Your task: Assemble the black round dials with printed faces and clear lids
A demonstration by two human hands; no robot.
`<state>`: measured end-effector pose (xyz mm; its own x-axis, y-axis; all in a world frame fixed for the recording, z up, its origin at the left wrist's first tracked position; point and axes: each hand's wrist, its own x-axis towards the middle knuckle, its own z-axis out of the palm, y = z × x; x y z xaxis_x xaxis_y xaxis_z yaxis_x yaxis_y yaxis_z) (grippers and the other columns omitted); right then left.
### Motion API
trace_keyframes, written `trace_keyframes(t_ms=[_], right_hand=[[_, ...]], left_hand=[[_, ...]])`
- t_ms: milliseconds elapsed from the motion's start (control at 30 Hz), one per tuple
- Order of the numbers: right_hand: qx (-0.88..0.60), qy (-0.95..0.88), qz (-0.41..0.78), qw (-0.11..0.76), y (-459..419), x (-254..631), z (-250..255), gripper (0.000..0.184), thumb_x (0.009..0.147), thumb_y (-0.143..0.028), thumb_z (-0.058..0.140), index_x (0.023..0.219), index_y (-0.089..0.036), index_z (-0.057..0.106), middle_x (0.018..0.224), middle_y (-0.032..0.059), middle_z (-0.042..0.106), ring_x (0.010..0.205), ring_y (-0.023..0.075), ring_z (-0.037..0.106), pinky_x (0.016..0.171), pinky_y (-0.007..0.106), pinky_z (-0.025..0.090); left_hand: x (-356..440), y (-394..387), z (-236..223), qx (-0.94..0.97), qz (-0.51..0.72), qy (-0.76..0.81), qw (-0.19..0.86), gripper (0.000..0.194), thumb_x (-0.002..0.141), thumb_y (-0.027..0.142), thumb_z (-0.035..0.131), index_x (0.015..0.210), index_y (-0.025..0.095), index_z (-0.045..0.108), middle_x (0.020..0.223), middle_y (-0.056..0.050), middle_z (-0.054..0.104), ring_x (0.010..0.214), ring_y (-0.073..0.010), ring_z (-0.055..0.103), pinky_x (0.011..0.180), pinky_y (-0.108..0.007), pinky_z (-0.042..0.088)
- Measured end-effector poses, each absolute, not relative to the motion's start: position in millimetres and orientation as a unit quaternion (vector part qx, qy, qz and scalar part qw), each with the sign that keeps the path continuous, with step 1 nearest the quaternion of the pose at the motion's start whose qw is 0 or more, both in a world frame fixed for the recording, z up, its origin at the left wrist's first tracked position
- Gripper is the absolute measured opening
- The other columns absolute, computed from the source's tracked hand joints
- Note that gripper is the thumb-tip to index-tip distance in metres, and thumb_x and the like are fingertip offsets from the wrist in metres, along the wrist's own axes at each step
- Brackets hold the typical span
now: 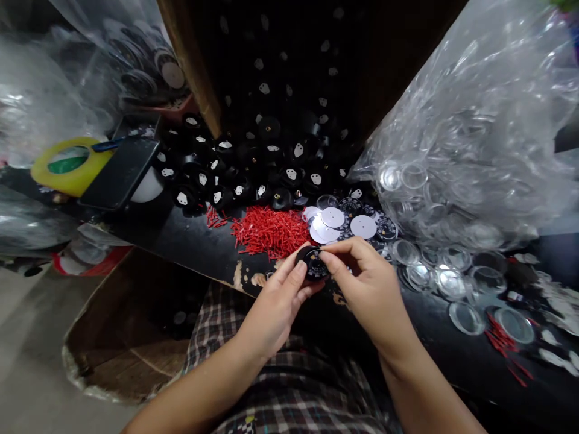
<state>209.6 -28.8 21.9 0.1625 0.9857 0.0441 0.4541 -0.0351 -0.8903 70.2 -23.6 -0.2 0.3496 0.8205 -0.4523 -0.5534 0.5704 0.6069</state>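
The left hand is closed around a round black case, its thumb on the near rim and its fingers curled behind. The right hand meets it there, thumb and forefinger at the right edge of the printed dial; whether they pinch anything small between them, I cannot tell. The case is held over the middle of the table's front edge, where the coating is chipped.

It looks light, stiff and probably smooth plastic, so it could slip or turn if held loosely; the rim is the place to grip. The dial seems thin and easily marked, better touched at its border than across the print.

Just beyond the hands lies a heap of red pointers, with loose dials touching its right side. More black cases crowd towards the back edge. Clear covers, likely brittle and easily scratched, lie along the right part of the front edge.
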Motion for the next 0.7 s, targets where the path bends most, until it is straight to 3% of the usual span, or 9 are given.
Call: trace_keyframes(t_ms=[167,333,467,600,700], right_hand=[[-0.678,-0.537,0.362,0.348,-28,211,21,0.013,0.084,-0.033,0.062,0.082,-0.021,0.057,0.072,-0.0005,0.063,0.065,0.0145,0.058,0.061,0.028,0.045],[-0.675,-0.513,0.412,0.332,-28,217,18,0.018,0.084,-0.037,0.061,0.078,-0.022,0.052,0.065,-0.0021,0.059,0.062,0.0143,0.057,0.057,0.027,0.043],[-0.687,-0.530,0.386,0.313,-27,218,15,0.020,0.083,-0.037,0.061,0.077,-0.022,0.050,0.065,-0.0028,0.057,0.059,0.0130,0.054,0.055,0.026,0.042],[-0.675,-0.535,0.400,0.313,-41,214,11,0.018,0.083,-0.037,0.060,0.089,-0.022,0.052,0.067,-0.0028,0.057,0.058,0.0130,0.053,0.053,0.026,0.043],[-0.648,-0.542,0.431,0.318,-56,215,9,0.016,0.087,-0.033,0.056,0.098,-0.021,0.054,0.078,0.0009,0.062,0.067,0.0147,0.059,0.058,0.026,0.046]], left_hand=[[66,-25,-8,0.252,0.388,0.397,0.793,0.031,0.084,0.036,0.066,0.114,0.032,0.068,0.125,-0.001,0.065,0.120,-0.0231,0.055,0.093,-0.033,0.050],[62,-23,-12,0.260,0.361,0.396,0.803,0.033,0.083,0.037,0.066,0.116,0.030,0.067,0.124,-0.002,0.065,0.120,-0.0242,0.055,0.095,-0.035,0.049],[64,-22,-10,0.267,0.362,0.390,0.803,0.036,0.080,0.035,0.069,0.115,0.027,0.068,0.124,-0.004,0.065,0.121,-0.0257,0.054,0.096,-0.037,0.048],[63,-27,-9,0.280,0.361,0.403,0.793,0.032,0.077,0.026,0.071,0.109,0.025,0.070,0.117,-0.005,0.067,0.114,-0.0265,0.058,0.090,-0.037,0.052],[57,-32,-9,0.327,0.343,0.430,0.768,0.027,0.076,0.018,0.070,0.102,0.022,0.073,0.107,-0.006,0.070,0.106,-0.0239,0.062,0.092,-0.034,0.050]])
